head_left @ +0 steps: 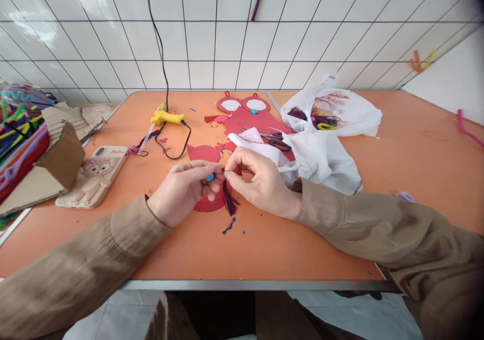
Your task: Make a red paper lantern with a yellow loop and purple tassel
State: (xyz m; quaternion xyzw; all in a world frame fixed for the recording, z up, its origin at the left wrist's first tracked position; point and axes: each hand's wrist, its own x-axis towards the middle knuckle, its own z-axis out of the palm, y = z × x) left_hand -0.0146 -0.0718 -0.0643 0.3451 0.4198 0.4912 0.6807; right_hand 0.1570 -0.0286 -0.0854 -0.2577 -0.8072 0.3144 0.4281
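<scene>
Over the middle of the orange table [264, 249], my left hand [185, 186] and my right hand [260, 181] meet at the fingertips. A blue bell [210, 177] sits in my left fingers. The thumb and forefinger of my right hand are pinched at the top of a dark purple tassel [230, 201], which hangs between the hands. Exactly how the tassel joins the bell is hidden by the fingers. Under the hands lies a red paper cutout [206, 154], partly covered by them.
A yellow glue gun [168, 117] with its cord stands behind left, near a phone [94, 176] and cardboard [62, 156]. Behind the hands are red paper shapes [242, 121], black scissors [278, 141], white cloth [321, 158] and a plastic bag [351, 113]. Purple scraps [229, 225] lie in front.
</scene>
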